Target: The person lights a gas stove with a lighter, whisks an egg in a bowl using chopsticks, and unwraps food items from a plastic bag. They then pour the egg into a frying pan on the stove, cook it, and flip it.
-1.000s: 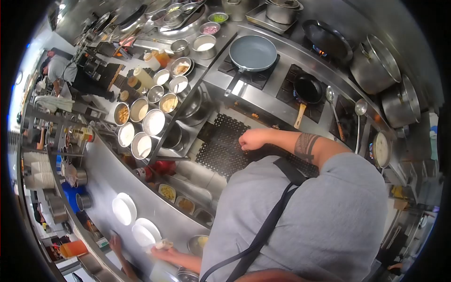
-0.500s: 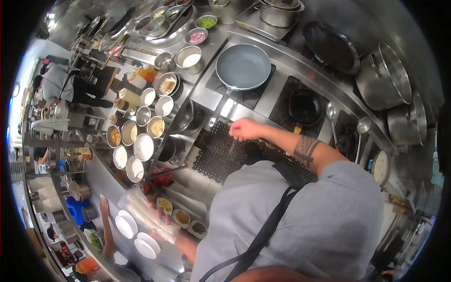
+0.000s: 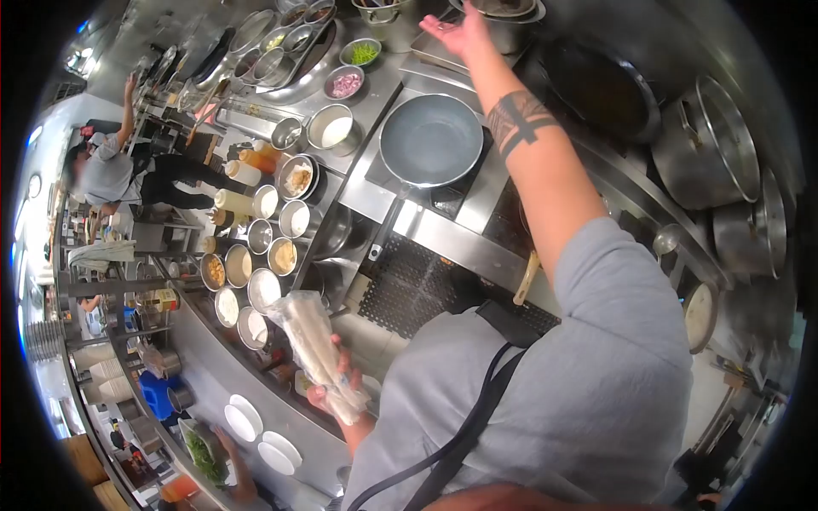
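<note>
The right hand (image 3: 469, 36) spreads unladen beyond the round grey metal pan (image 3: 432, 136), apparently mid-reach, wanting clearance; nearside, the left hand (image 3: 345, 366) grips a whitish plastic-wrapped bundle (image 3: 311, 341).

Frying pan (image 3: 431, 136): on the stove (image 3: 434, 228), handle pointing past the near edge towards the floor mat (image 3: 417, 288); large pan (image 3: 596, 89): right of the frying pan; two stockpots (image 3: 703, 149): farther right; metal containers (image 3: 265, 288): clustered left of the stove; squeeze bottles (image 3: 243, 173): beyond these; plates (image 3: 244, 420): on the bench (image 3: 200, 345), lower left; bag (image 3: 308, 341): in the left hand (image 3: 342, 366), before the containers; right hand (image 3: 463, 34): beyond the frying pan
</note>
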